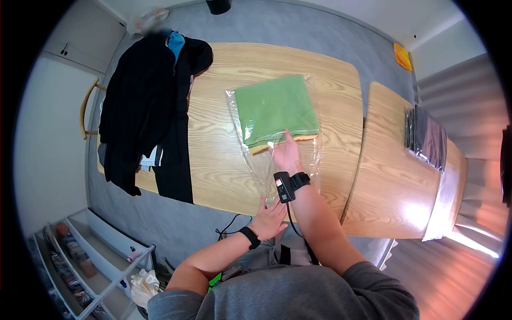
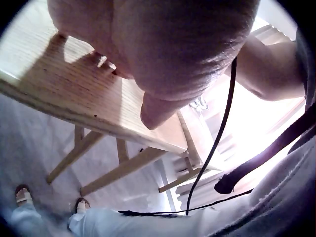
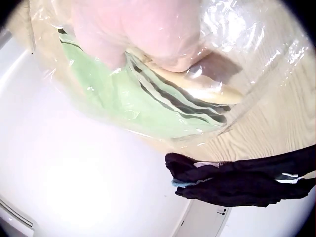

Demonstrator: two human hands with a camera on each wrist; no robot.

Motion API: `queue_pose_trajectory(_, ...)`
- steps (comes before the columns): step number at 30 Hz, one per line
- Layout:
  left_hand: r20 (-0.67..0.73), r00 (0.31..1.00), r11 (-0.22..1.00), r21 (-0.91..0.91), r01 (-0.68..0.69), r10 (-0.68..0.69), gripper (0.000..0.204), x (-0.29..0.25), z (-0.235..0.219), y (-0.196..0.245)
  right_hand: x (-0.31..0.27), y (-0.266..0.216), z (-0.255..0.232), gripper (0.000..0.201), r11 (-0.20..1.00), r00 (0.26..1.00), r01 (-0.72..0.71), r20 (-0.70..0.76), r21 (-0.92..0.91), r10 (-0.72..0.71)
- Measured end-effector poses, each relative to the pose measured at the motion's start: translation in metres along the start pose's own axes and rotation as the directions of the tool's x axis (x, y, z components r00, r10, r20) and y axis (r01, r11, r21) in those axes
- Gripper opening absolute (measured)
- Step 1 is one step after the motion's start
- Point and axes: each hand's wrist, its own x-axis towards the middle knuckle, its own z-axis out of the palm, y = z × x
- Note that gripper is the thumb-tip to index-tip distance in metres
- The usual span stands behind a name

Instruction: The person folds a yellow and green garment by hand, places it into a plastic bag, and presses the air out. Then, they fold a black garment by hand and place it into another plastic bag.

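In the head view, a folded green cloth (image 1: pixel 274 109) with a yellow-orange layer beneath lies in a clear plastic bag (image 1: pixel 257 173) on the table. My right hand (image 1: pixel 286 154) grips the near edge of the folded stack, thumb on the green top; its other fingers are partly hidden. Plastic surrounds this hand (image 3: pixel 143 29) in the right wrist view, where the layered edge of the cloth (image 3: pixel 148 106) shows. My left hand (image 1: pixel 268 220) rests with spread fingers at the table's near edge, by the bag's lower end. The left wrist view shows its palm (image 2: pixel 163 44) close up.
Black garments (image 1: pixel 141 101) are heaped on the table's left side. A second table (image 1: pixel 394 176) adjoins at the right, bearing dark packaged cloth (image 1: pixel 429 137). A black cable (image 1: pixel 292 221) hangs from the right wrist camera. Shelving (image 1: pixel 101 277) stands at lower left.
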Motion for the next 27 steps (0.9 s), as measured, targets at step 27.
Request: queue_pose_trajectory(27,0.29,0.639,-0.018,-0.918,0.397,-0.712,0.017,0.061,-0.07,-0.181,-0.057,-0.172,-0.014,0.025,-0.028,0.953,-0.082,-0.07,-0.996,-0.294)
